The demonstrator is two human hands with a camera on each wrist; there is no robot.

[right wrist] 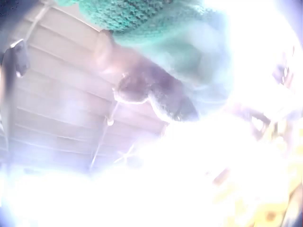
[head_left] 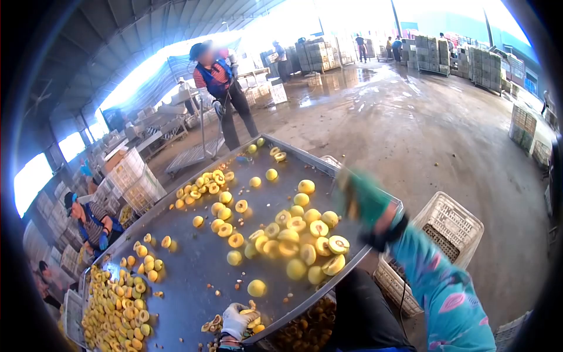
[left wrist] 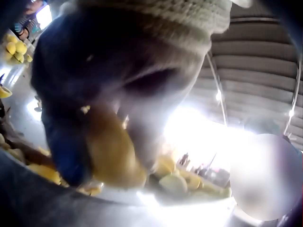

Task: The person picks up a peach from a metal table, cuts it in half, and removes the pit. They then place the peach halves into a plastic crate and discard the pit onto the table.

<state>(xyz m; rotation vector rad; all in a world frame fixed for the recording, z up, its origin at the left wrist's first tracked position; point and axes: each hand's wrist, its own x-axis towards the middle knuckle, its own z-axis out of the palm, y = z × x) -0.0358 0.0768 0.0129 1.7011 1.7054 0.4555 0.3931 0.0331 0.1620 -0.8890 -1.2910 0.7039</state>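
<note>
My left hand (head_left: 236, 320), in a white glove with dark blue on its fingers, grips a yellow peach piece (left wrist: 113, 151) low over the near edge of the metal table (head_left: 193, 258). Next to it lie pit scraps and a few peach pieces. My right hand (head_left: 365, 198), in a green glove, is raised over the table's right rim and blurred by motion. In the right wrist view a dark shape (right wrist: 156, 90) shows below the green glove; I cannot tell whether it is fingers or something held. Halved and whole yellow peaches (head_left: 288, 234) lie spread across the tabletop.
A big heap of peach halves (head_left: 114, 311) covers the table's left end. Beyond the right rim stands a pale plastic crate (head_left: 448, 226) on the floor. One person (head_left: 223, 88) stands at the far side, another (head_left: 97, 226) at the left. Stacked crates (head_left: 489, 69) fill the background.
</note>
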